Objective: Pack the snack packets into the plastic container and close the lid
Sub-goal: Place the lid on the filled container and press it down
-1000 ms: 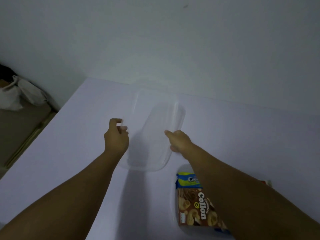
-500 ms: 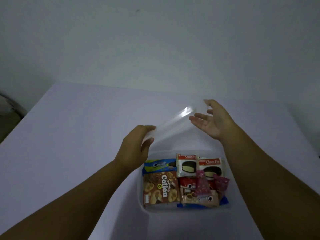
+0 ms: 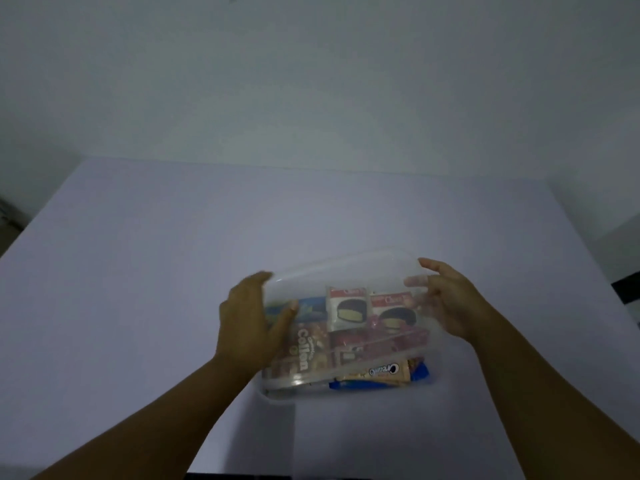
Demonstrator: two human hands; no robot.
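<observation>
A: Where are you in the job?

B: At the closing step, I'd judge. The snack packets [image 3: 346, 334] already lie in the plastic container [image 3: 437, 370], low centre of the frame on the lilac surface [image 3: 138, 271]. Your left hand [image 3: 247, 327] grips the left end of the clear lid [image 3: 341, 271], and your right hand [image 3: 450, 299] holds the right end, fingers curled over its edge. The lid hangs tilted above the box, its near edge low.

A: What comes next?

B: Level the lid, line its rim up with the container's, then press down all round.

A: Anything in the way?

B: The cream-biscuit packet [image 3: 381, 372] at the front may sit high. A dark object [image 3: 627, 289] shows at the right edge, well apart.
</observation>
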